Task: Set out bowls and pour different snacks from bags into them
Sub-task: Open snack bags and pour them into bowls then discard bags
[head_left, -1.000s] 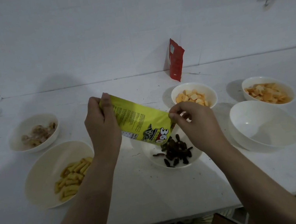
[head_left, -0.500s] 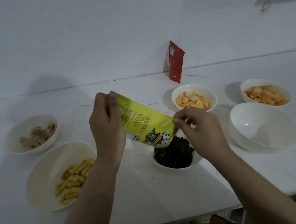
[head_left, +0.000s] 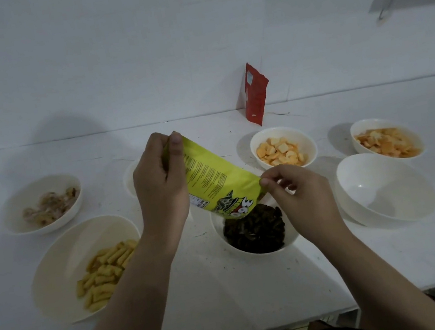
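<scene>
A yellow-green snack bag (head_left: 215,182) hangs tilted, mouth down, over a white bowl (head_left: 291,241) at the table's centre. My left hand (head_left: 162,190) pinches the bag's raised bottom end. My right hand (head_left: 298,197) pinches the corner of the bag's mouth. Dark snack pieces (head_left: 255,230) fill the bowl under the mouth. An empty white bowl (head_left: 385,189) stands tilted to the right of it.
A large bowl of yellow sticks (head_left: 63,263) sits front left, a bowl of brownish snacks (head_left: 43,204) behind it. Bowls of orange crackers (head_left: 283,147) and orange-white pieces (head_left: 387,138) stand at the back right. A red bag (head_left: 255,93) leans on the wall. Another bowl (head_left: 128,179) peeks out behind my left hand.
The bowl under the bag has filled from a few scattered dark pieces to a full heap. My left hand has lifted the bag's bottom end a little higher.
</scene>
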The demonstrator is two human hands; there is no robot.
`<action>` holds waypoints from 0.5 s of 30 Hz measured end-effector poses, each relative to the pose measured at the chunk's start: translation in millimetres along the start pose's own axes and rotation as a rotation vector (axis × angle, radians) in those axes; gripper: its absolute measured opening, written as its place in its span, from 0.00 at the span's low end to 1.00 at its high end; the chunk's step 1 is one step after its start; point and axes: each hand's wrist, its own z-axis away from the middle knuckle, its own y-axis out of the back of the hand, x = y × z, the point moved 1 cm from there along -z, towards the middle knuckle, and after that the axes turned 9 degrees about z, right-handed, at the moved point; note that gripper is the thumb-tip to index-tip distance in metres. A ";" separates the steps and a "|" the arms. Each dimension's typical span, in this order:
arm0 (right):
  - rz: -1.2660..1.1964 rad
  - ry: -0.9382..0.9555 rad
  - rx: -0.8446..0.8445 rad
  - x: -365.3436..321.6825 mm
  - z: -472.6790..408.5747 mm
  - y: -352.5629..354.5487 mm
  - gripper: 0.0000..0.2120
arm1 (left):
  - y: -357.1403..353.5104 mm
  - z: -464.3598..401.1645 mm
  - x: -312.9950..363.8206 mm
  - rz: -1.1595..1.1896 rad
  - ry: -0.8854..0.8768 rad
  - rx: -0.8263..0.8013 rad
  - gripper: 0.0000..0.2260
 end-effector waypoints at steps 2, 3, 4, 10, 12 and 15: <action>-0.007 -0.009 0.023 0.4 1.0 0.6 0.06 | 0.8 1.3 2.1 0.014 -0.003 -0.012 0.17; -0.001 -0.009 0.021 0.5 2.0 0.5 0.06 | 1.9 1.9 3.1 0.019 -0.005 -0.015 0.17; 0.000 -0.009 0.019 1.0 3.3 0.3 0.05 | 3.3 2.5 4.3 0.024 -0.007 -0.017 0.16; -0.062 -0.031 0.033 0.0 4.8 5.2 0.06 | 11.0 8.3 9.9 0.046 -0.008 -0.055 0.16; -0.050 -0.031 0.011 -0.6 4.2 5.1 0.08 | 11.3 11.0 8.2 0.036 0.004 -0.061 0.17; -0.014 0.000 0.027 0.2 4.7 6.9 0.07 | 12.1 13.3 4.2 0.023 0.006 -0.078 0.17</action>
